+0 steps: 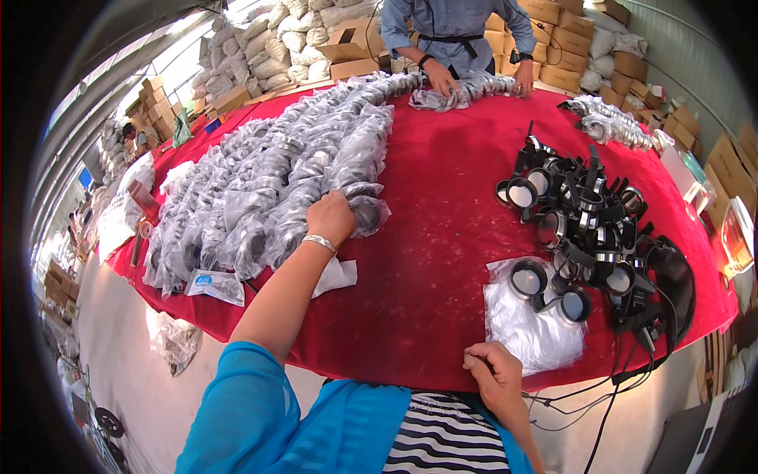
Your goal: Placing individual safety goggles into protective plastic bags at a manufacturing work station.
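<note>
My left hand (332,218), with a bracelet at the wrist, reaches to the near end of the rows of bagged pieces (276,170). Its fingers are closed at the edge of a round piece in a clear plastic bag (365,212); the fingertips are partly hidden. My right hand (495,373) is at the table's front edge, fingers curled in and nothing visible in them. Close by it lies a stack of clear plastic bags (525,336). Two unbagged round pieces with black rims (527,279) rest on the stack, beside a heap of black-handled metal pieces (592,213).
A red cloth covers the table (442,237). Across it, a person in a blue shirt (454,35) handles bagged pieces (466,93). More bagged pieces (608,122) lie far right. A small blue-marked packet (215,286) sits at the front left. Black cables (608,411) hang off the right front.
</note>
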Demonstrator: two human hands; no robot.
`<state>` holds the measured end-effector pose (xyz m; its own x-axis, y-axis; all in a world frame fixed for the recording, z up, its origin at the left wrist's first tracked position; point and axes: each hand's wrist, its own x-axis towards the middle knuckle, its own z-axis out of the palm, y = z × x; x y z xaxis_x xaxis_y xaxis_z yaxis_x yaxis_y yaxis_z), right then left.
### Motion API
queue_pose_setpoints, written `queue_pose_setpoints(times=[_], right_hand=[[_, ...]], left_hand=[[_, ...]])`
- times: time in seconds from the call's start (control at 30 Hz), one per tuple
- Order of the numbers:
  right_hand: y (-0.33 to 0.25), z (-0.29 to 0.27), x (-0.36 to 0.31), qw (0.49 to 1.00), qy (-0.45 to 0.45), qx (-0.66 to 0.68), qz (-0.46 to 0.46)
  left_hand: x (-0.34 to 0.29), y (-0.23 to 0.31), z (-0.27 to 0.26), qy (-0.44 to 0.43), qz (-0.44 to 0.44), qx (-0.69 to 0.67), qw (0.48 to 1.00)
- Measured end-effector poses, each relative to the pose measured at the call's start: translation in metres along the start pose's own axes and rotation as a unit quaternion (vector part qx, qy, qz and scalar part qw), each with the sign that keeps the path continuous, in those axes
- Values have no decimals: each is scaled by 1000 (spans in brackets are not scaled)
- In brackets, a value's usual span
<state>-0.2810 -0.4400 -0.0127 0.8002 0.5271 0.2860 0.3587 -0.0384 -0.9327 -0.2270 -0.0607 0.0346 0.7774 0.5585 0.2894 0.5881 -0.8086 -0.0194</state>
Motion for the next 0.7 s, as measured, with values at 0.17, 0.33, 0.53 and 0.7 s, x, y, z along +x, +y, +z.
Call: queue_pose_setpoints(times=[0.17, 0.33, 0.53, 0.7], right_hand=[[0, 0, 0, 1000, 0, 0, 0], [1, 1, -1, 1000, 4, 2, 6], [1, 1, -1, 1000, 7, 3, 10], [1, 2, -1, 1000, 12, 2, 14]], left_hand=[[-3, -7, 10, 51, 49, 40, 997], [-5, -7, 10, 24, 42, 25, 998], [-6, -6, 13, 19, 19, -7, 1000], [-5, -6, 16, 17, 10, -36, 999]])
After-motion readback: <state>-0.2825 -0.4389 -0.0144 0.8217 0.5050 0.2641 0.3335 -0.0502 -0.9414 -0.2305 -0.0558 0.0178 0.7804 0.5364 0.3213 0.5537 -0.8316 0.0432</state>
